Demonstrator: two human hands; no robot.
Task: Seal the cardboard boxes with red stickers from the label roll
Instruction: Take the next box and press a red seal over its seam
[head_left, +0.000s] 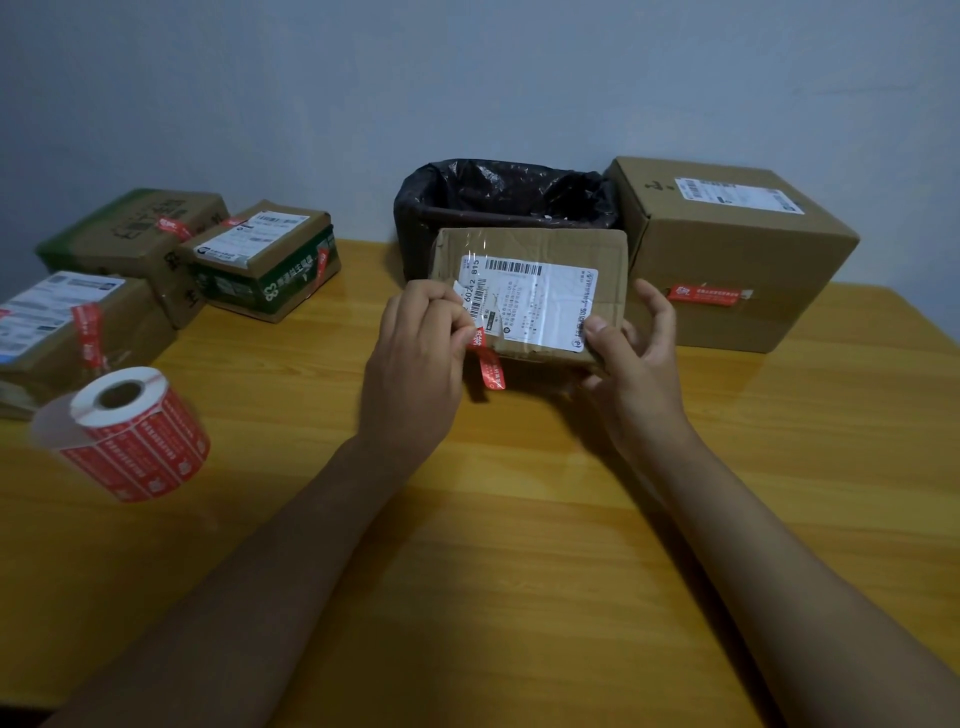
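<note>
The left hand (415, 353) is pinching the sticker (487, 361) onto the box (530, 291), which the right hand (631, 358) is gripping near the table's (519, 545) far edge; best pressing it flat across the seam.

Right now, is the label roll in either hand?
No: the label roll lies on the table to the left, while the left hand pinches a red sticker and the right hand holds the box.

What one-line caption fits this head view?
Left hand pinches a red sticker against a cardboard box steadied by the right hand.
</note>
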